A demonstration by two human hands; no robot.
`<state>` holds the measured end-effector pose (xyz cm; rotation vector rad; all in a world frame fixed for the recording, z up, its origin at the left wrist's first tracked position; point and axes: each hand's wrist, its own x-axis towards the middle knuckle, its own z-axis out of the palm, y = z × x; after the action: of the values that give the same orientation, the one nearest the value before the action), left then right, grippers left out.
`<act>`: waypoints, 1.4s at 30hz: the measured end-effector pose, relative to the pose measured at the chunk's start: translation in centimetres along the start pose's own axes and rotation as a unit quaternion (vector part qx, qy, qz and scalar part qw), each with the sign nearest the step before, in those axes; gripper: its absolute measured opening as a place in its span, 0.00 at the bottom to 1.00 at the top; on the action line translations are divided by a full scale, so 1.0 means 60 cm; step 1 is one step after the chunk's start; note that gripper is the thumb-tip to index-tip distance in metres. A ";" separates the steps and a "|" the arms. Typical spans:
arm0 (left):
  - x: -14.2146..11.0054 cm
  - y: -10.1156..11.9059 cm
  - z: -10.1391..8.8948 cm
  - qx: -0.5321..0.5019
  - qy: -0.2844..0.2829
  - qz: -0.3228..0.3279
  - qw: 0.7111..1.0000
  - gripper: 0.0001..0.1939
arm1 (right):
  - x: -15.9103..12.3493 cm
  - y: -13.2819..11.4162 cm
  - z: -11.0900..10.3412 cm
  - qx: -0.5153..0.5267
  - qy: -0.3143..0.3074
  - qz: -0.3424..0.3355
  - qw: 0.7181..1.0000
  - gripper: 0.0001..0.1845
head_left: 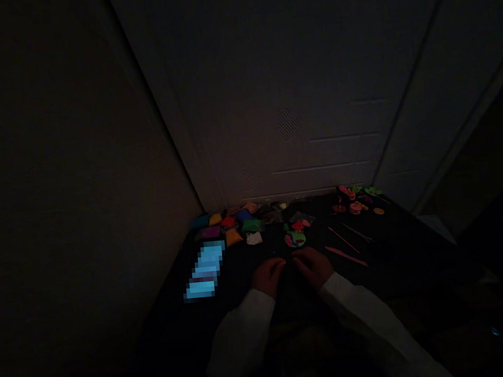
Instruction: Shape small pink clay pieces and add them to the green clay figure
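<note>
In dim light, my left hand point(268, 275) is held over the dark table with its fingertips pinched together. A tiny pale spot shows at those fingertips, too small to name. My right hand point(315, 268) is close beside it, a small gap between them, its fingers curled inward; whatever they may hold is hidden. Just beyond both hands is a round green clay piece point(294, 240) with red, blue and pink parts on it. Behind that piece, a clear bag point(306, 218) has red and pink lumps about it.
Several packets of coloured clay, among them an orange packet point(233, 237) and a green packet point(252, 225), line the back left. A lit phone point(205, 272) lies at left. Pink modelling tools point(347, 256) and dark tweezers-like tool point(357, 233) lie right, before small clay figures point(355, 207).
</note>
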<state>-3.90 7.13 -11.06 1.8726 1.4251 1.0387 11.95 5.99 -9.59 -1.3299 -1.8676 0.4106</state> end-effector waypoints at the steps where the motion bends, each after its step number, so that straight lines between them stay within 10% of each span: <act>1: -0.001 -0.001 0.000 -0.001 0.000 -0.002 1.000 0.11 | -0.003 0.000 0.004 -0.002 0.007 -0.014 1.000 0.11; 16: -0.001 0.008 -0.003 -0.014 -0.025 0.005 1.000 0.11 | -0.008 0.017 0.019 -0.041 0.007 -0.130 0.991 0.12; 42: 0.003 0.005 -0.004 0.021 -0.027 -0.029 0.999 0.09 | -0.010 -0.001 0.006 0.014 0.004 -0.107 0.994 0.05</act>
<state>-3.93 7.24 -10.67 1.8637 1.4718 0.9304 11.71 5.52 -10.04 -1.0977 -1.9656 0.3185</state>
